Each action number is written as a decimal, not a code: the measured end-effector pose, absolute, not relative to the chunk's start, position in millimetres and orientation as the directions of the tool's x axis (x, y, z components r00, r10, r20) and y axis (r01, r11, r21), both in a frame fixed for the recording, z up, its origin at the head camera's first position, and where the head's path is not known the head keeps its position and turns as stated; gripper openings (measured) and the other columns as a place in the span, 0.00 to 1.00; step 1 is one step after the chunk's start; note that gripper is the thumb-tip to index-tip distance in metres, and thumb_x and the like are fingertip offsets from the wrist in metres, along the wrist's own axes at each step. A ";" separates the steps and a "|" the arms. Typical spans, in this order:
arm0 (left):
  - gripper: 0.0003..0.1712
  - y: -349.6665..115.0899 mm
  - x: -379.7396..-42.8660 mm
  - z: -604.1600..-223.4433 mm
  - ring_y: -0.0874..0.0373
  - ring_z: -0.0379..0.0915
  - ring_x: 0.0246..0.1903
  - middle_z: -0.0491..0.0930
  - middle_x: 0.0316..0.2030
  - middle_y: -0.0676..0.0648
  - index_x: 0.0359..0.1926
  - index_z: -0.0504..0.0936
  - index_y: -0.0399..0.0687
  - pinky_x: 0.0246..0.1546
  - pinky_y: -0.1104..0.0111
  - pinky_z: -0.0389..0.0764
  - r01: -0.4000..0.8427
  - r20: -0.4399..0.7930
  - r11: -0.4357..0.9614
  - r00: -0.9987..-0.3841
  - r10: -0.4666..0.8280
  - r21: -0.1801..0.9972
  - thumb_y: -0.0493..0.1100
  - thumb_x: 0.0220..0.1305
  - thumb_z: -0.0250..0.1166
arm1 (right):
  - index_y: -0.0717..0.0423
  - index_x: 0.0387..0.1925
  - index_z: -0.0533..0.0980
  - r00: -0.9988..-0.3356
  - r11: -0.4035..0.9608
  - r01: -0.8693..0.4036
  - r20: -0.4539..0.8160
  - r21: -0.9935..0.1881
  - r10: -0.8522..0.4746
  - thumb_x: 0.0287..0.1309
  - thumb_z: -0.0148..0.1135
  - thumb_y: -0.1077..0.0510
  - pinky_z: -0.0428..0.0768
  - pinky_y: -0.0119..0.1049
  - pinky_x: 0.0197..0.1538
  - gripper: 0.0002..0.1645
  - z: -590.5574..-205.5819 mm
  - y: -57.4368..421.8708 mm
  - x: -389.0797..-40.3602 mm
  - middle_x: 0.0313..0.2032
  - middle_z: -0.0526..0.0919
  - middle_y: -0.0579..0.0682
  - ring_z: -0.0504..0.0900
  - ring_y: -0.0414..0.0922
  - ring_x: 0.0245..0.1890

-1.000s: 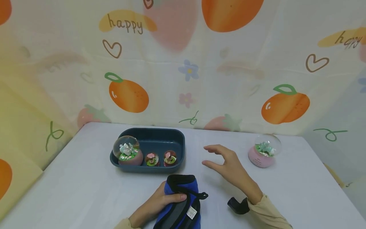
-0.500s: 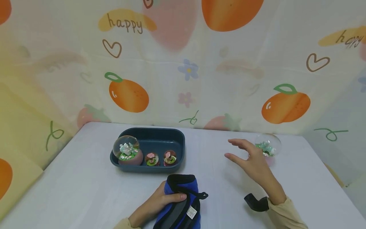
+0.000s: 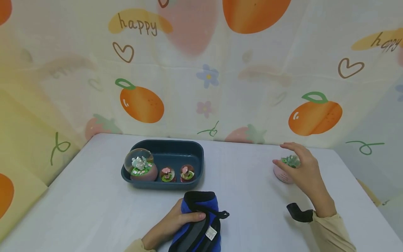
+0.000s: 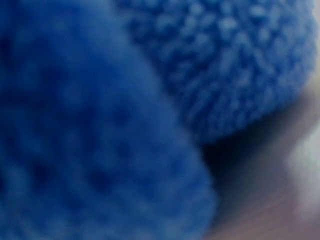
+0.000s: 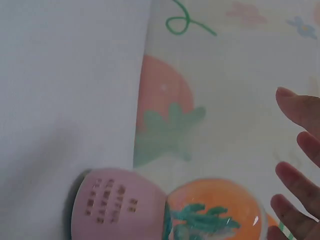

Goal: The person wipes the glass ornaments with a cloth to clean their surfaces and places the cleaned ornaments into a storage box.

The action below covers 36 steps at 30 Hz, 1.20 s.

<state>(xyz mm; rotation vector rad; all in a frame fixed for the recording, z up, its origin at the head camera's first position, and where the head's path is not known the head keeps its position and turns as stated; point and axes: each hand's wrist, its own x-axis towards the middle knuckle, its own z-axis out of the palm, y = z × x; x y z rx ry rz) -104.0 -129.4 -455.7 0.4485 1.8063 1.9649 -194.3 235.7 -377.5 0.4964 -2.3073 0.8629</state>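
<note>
In the head view my left hand (image 3: 176,218) grips a folded blue fuzzy cloth (image 3: 201,224) with black trim, a hanging loop and a white tag. Its blue pile (image 4: 240,55) fills most of the left wrist view. My right hand (image 3: 306,171) is at a snow globe with a pink base (image 3: 281,174) on the right of the table, fingers and thumb spread apart, partly covering it. The right wrist view shows the globe's lettered base (image 5: 120,205) and its clear dome (image 5: 215,205) with green leaves inside; the fingers (image 5: 295,185) are beside the dome.
A dark blue tray (image 3: 176,154) stands left of centre, holding a larger snow globe (image 3: 141,166) and two small ones, a left one (image 3: 167,174) and a right one (image 3: 187,173). Behind the white table (image 3: 85,196) hangs a fruit-printed curtain (image 3: 201,70).
My right hand has moved right and away from me, from beside the tray across to the pink-based snow globe. The left hand keeps the cloth in the same place.
</note>
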 end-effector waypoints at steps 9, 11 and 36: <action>0.30 -129.3 -104.5 -455.4 0.60 0.77 0.47 0.82 0.50 0.47 0.63 0.72 0.34 0.52 0.70 0.75 -0.090 -0.046 -0.062 -0.858 0.512 0.994 0.44 0.63 0.65 | 0.64 0.55 0.76 -0.833 0.745 -0.375 0.552 -0.552 -0.011 0.42 0.78 0.65 0.63 0.29 0.67 0.35 -384.9 260.9 -198.6 0.60 0.74 0.64 0.70 0.62 0.61; 0.30 -129.3 -104.9 -455.5 0.61 0.77 0.47 0.82 0.50 0.47 0.63 0.72 0.35 0.52 0.71 0.75 -0.083 -0.041 -0.060 -0.859 0.511 0.995 0.44 0.63 0.65 | 0.64 0.58 0.74 -0.861 0.738 -0.337 0.508 -0.585 0.009 0.44 0.78 0.64 0.65 0.41 0.69 0.37 -386.9 265.5 -199.9 0.61 0.72 0.65 0.68 0.62 0.62; 0.29 -128.5 -104.9 -457.7 0.61 0.78 0.45 0.83 0.49 0.47 0.62 0.74 0.34 0.52 0.71 0.76 -0.068 -0.029 -0.058 -0.860 0.509 0.996 0.44 0.63 0.65 | 0.69 0.72 0.53 -0.993 0.659 -0.116 0.110 -0.744 -0.050 0.52 0.74 0.56 0.66 0.22 0.48 0.54 -424.6 299.7 -213.4 0.64 0.67 0.69 0.69 0.45 0.59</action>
